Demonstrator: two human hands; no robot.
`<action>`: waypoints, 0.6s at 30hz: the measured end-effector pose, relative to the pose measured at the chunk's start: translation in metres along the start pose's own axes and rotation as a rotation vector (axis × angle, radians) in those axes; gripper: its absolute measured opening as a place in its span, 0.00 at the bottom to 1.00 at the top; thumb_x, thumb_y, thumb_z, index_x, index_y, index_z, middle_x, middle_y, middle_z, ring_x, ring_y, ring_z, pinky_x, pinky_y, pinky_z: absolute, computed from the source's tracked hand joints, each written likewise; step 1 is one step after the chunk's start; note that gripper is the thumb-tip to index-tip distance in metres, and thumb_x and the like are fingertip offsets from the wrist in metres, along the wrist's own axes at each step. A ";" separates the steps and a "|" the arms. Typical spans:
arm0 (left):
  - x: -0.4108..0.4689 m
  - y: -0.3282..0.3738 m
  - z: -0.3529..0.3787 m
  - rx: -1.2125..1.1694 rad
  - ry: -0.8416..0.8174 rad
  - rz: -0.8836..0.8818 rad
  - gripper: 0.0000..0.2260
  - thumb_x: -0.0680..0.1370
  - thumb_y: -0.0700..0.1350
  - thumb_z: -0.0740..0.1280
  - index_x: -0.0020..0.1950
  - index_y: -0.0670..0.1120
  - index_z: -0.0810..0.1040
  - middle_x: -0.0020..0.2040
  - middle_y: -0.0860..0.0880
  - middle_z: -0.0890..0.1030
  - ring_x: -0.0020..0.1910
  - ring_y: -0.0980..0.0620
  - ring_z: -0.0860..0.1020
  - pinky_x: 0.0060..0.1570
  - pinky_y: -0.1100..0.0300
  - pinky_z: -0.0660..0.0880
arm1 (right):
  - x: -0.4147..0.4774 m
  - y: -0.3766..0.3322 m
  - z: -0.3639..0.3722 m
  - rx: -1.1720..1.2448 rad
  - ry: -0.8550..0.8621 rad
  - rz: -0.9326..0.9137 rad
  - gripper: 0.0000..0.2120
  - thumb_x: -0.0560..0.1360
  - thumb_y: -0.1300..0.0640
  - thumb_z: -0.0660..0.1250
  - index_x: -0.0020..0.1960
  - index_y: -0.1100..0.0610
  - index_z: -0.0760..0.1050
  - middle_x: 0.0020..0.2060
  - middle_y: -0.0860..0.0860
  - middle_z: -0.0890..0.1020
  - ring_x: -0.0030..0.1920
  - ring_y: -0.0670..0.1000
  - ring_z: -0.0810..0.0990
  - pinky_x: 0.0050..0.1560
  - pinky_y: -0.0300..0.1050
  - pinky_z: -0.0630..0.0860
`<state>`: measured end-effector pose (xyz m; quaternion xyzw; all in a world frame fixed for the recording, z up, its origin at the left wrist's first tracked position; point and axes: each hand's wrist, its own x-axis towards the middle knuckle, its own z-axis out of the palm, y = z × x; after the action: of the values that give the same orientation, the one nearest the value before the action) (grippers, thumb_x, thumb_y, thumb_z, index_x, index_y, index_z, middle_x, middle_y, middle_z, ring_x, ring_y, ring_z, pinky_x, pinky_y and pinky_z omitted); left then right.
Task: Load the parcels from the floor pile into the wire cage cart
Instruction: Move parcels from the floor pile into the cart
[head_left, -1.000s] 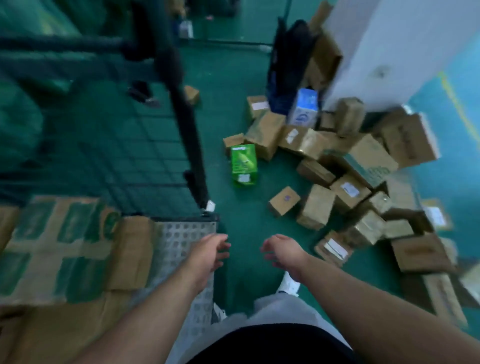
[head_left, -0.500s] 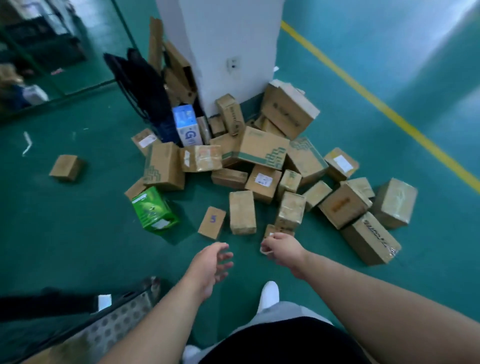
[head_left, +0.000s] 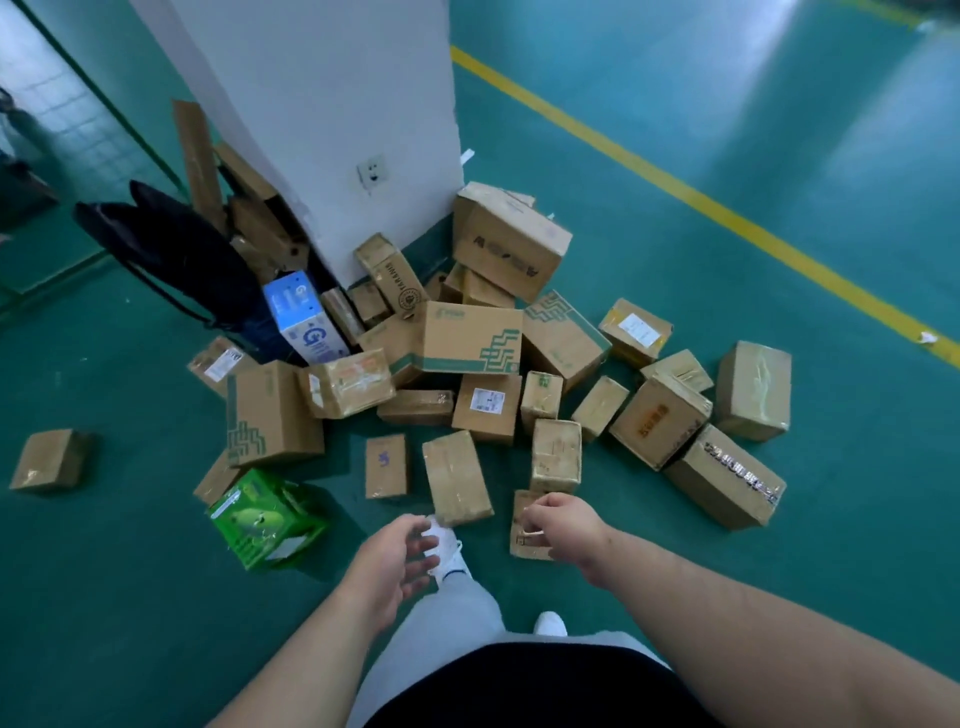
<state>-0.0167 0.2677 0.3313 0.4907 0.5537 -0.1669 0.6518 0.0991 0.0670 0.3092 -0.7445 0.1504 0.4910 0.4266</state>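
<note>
While held out low over the green floor (head_left: 701, 322), left hand (head_left: 400, 558) empty, fingers (head_left: 426, 545) loosely spread; right hand (head_left: 563, 525) empty too, fingers lightly curled over a small flat parcel (head_left: 522, 545), contact unclear. Parcel pile (head_left: 472, 338) heaped against the white pillar (head_left: 322, 104), just ahead. Green carton (head_left: 265, 519) lying left of the hands.

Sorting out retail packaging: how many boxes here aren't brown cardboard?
2: green box at the pile's front left; blue-and-white box at its back left. Others may be hidden.
</note>
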 end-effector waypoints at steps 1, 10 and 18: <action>0.011 0.015 0.000 0.011 -0.010 0.007 0.12 0.82 0.48 0.65 0.58 0.43 0.82 0.57 0.41 0.83 0.51 0.43 0.81 0.48 0.51 0.75 | 0.005 -0.010 -0.003 0.013 0.015 0.008 0.06 0.78 0.60 0.64 0.52 0.59 0.79 0.48 0.57 0.82 0.44 0.54 0.78 0.34 0.39 0.73; 0.097 0.145 -0.006 0.211 -0.169 0.049 0.14 0.83 0.51 0.63 0.61 0.44 0.80 0.57 0.42 0.83 0.51 0.44 0.81 0.46 0.52 0.75 | 0.041 -0.097 -0.024 0.067 0.220 0.081 0.08 0.80 0.54 0.64 0.56 0.54 0.79 0.51 0.55 0.84 0.46 0.52 0.83 0.38 0.44 0.76; 0.141 0.218 -0.011 0.226 -0.090 0.024 0.11 0.82 0.50 0.65 0.58 0.46 0.81 0.55 0.44 0.84 0.51 0.46 0.82 0.46 0.54 0.76 | 0.080 -0.150 -0.011 0.090 0.149 0.073 0.07 0.80 0.54 0.65 0.55 0.54 0.80 0.52 0.56 0.84 0.54 0.57 0.83 0.58 0.54 0.82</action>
<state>0.1902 0.4234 0.3064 0.5595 0.4958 -0.2423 0.6184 0.2403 0.1626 0.3156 -0.7531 0.2305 0.4422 0.4292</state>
